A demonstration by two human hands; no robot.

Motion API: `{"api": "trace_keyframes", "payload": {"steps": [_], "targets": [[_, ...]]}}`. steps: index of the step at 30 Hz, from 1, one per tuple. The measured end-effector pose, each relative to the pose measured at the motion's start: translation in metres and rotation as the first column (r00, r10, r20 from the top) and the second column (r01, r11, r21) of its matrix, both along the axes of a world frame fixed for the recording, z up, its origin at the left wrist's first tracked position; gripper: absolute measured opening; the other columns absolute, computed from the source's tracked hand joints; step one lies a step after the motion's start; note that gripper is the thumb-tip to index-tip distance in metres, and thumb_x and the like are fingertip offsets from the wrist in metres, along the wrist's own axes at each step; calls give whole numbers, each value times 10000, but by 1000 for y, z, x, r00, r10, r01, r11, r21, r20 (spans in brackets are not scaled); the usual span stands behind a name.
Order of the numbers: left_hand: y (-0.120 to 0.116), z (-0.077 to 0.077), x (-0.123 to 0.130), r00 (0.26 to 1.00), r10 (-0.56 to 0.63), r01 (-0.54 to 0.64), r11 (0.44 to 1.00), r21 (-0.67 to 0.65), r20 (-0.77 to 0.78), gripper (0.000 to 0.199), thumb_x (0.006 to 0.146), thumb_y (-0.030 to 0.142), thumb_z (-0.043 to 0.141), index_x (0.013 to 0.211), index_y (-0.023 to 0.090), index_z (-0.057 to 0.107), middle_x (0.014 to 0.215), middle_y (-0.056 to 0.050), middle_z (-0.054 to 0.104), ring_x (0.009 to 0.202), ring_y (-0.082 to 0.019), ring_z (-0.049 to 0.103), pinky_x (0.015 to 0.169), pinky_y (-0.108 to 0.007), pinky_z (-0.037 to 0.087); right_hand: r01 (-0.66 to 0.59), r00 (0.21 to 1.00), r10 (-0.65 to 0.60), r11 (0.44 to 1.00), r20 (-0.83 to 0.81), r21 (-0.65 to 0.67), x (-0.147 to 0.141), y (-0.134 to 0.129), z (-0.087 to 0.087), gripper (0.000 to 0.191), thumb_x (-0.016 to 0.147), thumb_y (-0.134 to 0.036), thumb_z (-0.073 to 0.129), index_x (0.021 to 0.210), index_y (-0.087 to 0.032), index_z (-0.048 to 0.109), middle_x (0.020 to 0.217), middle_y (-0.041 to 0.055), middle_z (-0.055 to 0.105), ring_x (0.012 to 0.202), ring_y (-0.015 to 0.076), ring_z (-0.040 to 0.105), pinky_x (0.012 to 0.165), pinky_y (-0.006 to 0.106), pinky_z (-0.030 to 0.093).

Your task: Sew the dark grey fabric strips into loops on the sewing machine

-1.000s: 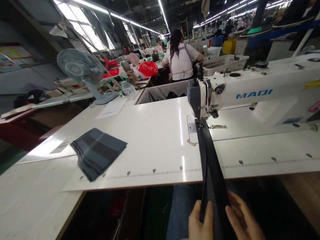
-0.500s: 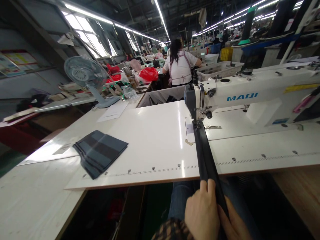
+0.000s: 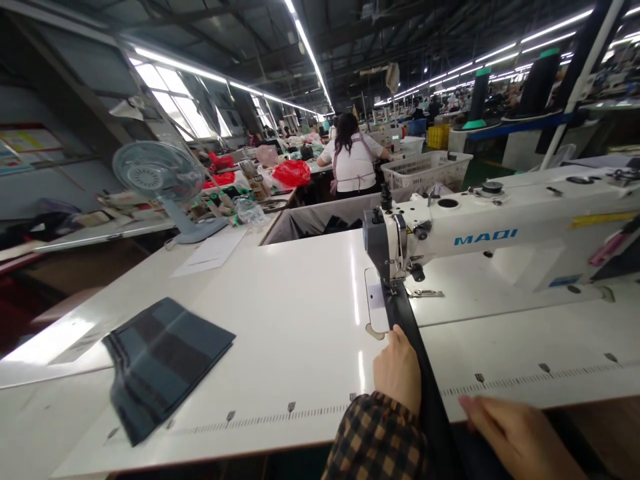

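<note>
A long black fabric strip (image 3: 411, 341) runs from under the presser foot of the white sewing machine (image 3: 480, 233) toward me and over the table's front edge. My left hand (image 3: 399, 373), in a checked sleeve, grips the strip's left side just in front of the needle area, its fingers bent down onto the cloth. To the right of the strip, at the table edge, is my right hand (image 3: 517, 427). It is apart from the strip, slightly blurred, with a finger stretched out and nothing visible in it. A folded blue-grey striped cloth (image 3: 170, 363) lies on the left of the table.
A printed ruler scale (image 3: 260, 419) runs along the front of the white table (image 3: 280, 300). Paper (image 3: 210, 253) and a desk fan (image 3: 167, 183) stand at the back left. Beyond the table are a grey cloth bin (image 3: 310, 219), a white basket (image 3: 425, 170) and a seated person (image 3: 355, 160).
My left hand has moved forward along the strip, up to near the presser foot. My right hand has let go of the strip and moved right. The view has tilted up.
</note>
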State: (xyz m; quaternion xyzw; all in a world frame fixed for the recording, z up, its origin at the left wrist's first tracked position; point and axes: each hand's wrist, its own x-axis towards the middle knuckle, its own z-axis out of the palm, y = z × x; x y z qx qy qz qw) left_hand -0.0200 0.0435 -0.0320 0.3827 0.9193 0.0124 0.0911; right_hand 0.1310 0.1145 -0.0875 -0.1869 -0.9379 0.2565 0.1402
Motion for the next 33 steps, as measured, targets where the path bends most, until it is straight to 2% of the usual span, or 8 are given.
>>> {"api": "trace_keyframes", "payload": {"steps": [1, 3, 5, 7, 14, 20, 29, 33], "targets": [[0, 0, -1, 1000, -6, 6, 1000, -16, -10, 429, 823, 38, 247, 1245, 24, 324, 986, -164, 545, 744, -238, 623, 590, -340, 497, 30, 1000, -30, 997, -9, 74, -14, 14, 5, 392, 884, -376, 274, 771, -247, 627, 665, 13, 630, 629, 155, 601, 602, 273, 482], [1, -2, -2, 1000, -1, 0, 999, -40, -23, 453, 805, 6, 258, 1253, 23, 317, 1008, -166, 541, 748, -230, 626, 593, -332, 505, 9, 999, 5, 963, -52, 268, -44, 35, 11, 365, 884, -365, 289, 1022, -185, 575, 970, 82, 621, 926, 199, 563, 820, 363, 436], [2, -5, -4, 1000, 15, -16, 999, -37, -21, 453, 804, 8, 272, 1254, 30, 323, 1016, -158, 544, 747, -224, 628, 597, -326, 512, -65, 995, 89, 907, -40, 415, -68, 43, 9, 425, 881, -349, 302, 1228, -132, 416, 1238, 120, 461, 1162, 235, 391, 945, 447, 330], [1, -9, -6, 1000, 21, -21, 1000, -10, -12, 456, 805, 15, 282, 1259, 35, 322, 1015, -148, 550, 743, -218, 629, 598, -317, 516, -129, 989, 146, 869, 0, 477, -82, 42, 3, 480, 883, -327, 299, 1309, -105, 282, 1345, 120, 316, 1250, 237, 247, 991, 477, 263], [-3, -20, -4, 1000, 5, -5, 995, 104, 2, 526, 755, -2, 334, 1276, 62, 307, 1118, -164, 521, 782, -194, 626, 641, -267, 494, -242, 968, 245, 879, 44, 411, -82, 37, 7, 488, 886, -265, 293, 1347, -161, 176, 1378, 50, 253, 1274, 178, 185, 1007, 399, 315], [-6, -7, -17, 996, -60, 53, 994, 99, 69, 467, 805, 130, 333, 1271, 115, 343, 1000, -115, 577, 716, -222, 621, 580, -313, 485, -343, 939, 326, 856, 110, 386, -82, 40, 15, 474, 887, -239, 288, 1343, -154, 188, 1392, 24, 217, 1277, 146, 166, 1034, 341, 294], [-14, 5, -41, 968, -229, 194, 942, 274, 105, 346, 846, 256, 349, 1145, 170, 501, 893, -75, 552, 762, -185, 570, 666, -308, 491, -358, 929, 361, 833, 77, 422, -82, 40, 10, 436, 877, -224, 318, 1301, -122, 304, 1372, 53, 272, 1273, 170, 182, 1029, 351, 303], [-19, 4, -67, 909, -417, 371, 837, 401, 29, 279, 851, 246, 379, 1025, 218, 595, 1145, -88, 495, 1108, -226, 436, 925, -386, 401, -332, 935, 354, 831, 37, 446, -82, 39, 7, 433, 864, -235, 349, 1279, -110, 347, 1352, 77, 310, 1263, 193, 214, 1011, 367, 328]]}}
